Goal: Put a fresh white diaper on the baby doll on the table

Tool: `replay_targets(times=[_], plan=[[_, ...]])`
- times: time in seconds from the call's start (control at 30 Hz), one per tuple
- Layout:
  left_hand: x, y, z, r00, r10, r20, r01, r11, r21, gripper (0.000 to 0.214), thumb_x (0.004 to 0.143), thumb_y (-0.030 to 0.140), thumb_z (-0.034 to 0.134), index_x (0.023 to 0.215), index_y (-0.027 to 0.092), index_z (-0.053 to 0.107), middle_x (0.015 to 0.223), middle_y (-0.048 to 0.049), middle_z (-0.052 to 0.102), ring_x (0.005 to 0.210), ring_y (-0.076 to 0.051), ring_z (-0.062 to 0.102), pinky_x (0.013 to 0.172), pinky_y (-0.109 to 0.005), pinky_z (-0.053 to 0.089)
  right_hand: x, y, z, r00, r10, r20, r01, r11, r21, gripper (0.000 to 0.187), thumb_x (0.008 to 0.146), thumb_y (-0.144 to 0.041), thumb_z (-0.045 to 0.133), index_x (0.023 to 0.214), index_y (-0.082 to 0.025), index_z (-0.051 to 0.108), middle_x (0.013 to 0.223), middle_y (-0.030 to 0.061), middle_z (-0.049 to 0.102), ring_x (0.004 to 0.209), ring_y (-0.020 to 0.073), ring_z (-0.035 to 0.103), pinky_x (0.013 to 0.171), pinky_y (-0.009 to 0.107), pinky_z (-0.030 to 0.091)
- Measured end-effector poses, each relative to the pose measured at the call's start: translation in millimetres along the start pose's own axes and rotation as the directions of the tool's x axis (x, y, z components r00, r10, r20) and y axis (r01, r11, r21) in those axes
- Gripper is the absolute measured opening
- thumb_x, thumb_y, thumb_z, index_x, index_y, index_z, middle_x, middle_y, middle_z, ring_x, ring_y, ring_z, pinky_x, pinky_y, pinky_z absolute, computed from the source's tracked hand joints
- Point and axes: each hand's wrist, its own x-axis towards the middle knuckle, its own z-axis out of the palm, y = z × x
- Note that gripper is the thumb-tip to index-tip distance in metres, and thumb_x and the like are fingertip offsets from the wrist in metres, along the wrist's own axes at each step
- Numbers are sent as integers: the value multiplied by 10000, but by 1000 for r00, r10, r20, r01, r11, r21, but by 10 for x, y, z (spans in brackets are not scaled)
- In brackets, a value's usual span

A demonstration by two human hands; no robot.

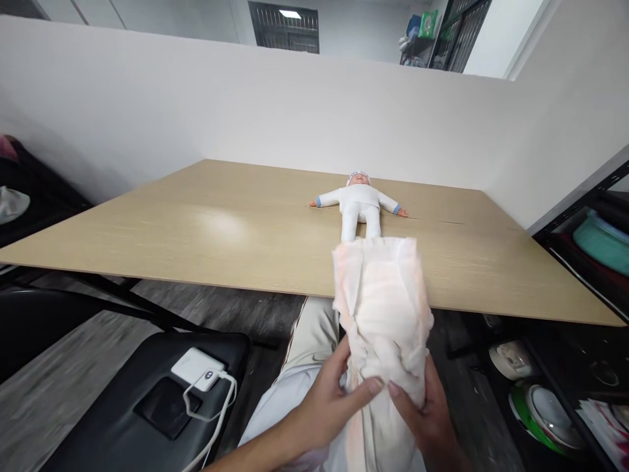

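An unfolded diaper (386, 295), white with pale peach sides, is held up over my lap, its top end overlapping the table's front edge. My left hand (334, 400) grips its left side, with the thumb across the gathered middle. On the opposite side my right hand (427, 410) holds the diaper too, thumb on top and fingers behind. Beyond it, a baby doll (360, 200) in white clothes with blue cuffs lies on its back on the table (246, 223), arms spread. The diaper's upper edge meets the doll's feet in view and hides them.
On the left, a black chair (122, 419) carries a white power bank (196, 367) with a cable and a dark phone (167, 406). Shelving (584, 262) with a teal item stands at the right. A white wall (295, 111) rises behind the table.
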Motion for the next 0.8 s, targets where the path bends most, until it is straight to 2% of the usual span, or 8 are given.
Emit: replay_targets(times=[0.1, 0.23, 0.43, 0.5, 0.57, 0.63, 0.7, 0.8], plan=[[226, -148, -72, 996, -14, -90, 6, 996, -88, 713, 922, 595, 777, 1525, 260, 598, 1546, -103, 652, 1436, -357, 597, 1238, -454, 476, 239, -48, 236, 1000, 30, 0, -30, 999, 32, 578, 876, -481, 805, 1410, -298, 680, 1412, 84, 735, 1352, 364, 669, 1115, 493, 596], [464, -371, -214, 991, -38, -126, 24, 994, -111, 681, 936, 585, 768, 1508, 255, 601, 1534, -110, 657, 1437, -342, 597, 1246, -444, 464, 419, 146, 461, 990, 134, -35, -131, 989, 76, 668, 860, -515, 819, 1457, -265, 652, 1486, 105, 695, 1383, 355, 655, 1158, 492, 566], [612, -615, -317, 980, -128, -154, 110, 987, -119, 635, 908, 626, 776, 1406, 248, 665, 1457, -108, 705, 1380, -341, 631, 1223, -461, 481, 455, 583, 562, 971, 229, -67, -223, 970, 93, 699, 837, -566, 839, 1455, -282, 676, 1529, 96, 667, 1430, 365, 623, 1159, 515, 570], [651, -658, -329, 978, -152, -141, 136, 984, -119, 607, 898, 643, 778, 1344, 242, 688, 1413, -107, 727, 1337, -333, 656, 1191, -446, 503, 472, 640, 555, 971, 238, -24, -235, 967, 100, 695, 847, -581, 834, 1458, -293, 672, 1519, 87, 677, 1419, 360, 633, 1151, 504, 578], [682, -682, -341, 979, -169, -112, 154, 979, -132, 581, 889, 654, 782, 1287, 239, 699, 1366, -100, 747, 1283, -321, 682, 1159, -428, 517, 484, 646, 537, 975, 215, 54, -220, 970, 105, 657, 887, -580, 801, 1459, -289, 662, 1501, 89, 690, 1395, 354, 653, 1126, 488, 594], [697, -695, -355, 980, -175, -97, 162, 978, -133, 561, 886, 663, 781, 1239, 235, 702, 1302, -92, 768, 1243, -314, 695, 1128, -415, 525, 486, 619, 511, 982, 173, 81, -179, 981, 77, 596, 932, -567, 759, 1444, -281, 652, 1452, 97, 718, 1339, 348, 688, 1087, 473, 610], [694, -697, -369, 979, -175, -101, 164, 980, -110, 557, 889, 673, 770, 1212, 227, 691, 1234, -86, 778, 1211, -311, 698, 1084, -402, 535, 487, 568, 474, 994, 113, -1, -113, 994, -7, 573, 954, -556, 733, 1447, -284, 627, 1365, 105, 748, 1229, 342, 729, 1019, 470, 626], [665, -675, -392, 982, -149, -114, 147, 989, -27, 541, 910, 680, 736, 1187, 220, 663, 1167, -73, 766, 1159, -294, 694, 1020, -375, 541, 545, 426, 402, 980, -80, -182, 45, 982, -185, 627, 964, -523, 716, 1521, -294, 541, 1310, 125, 730, 1133, 343, 713, 953, 506, 611]])
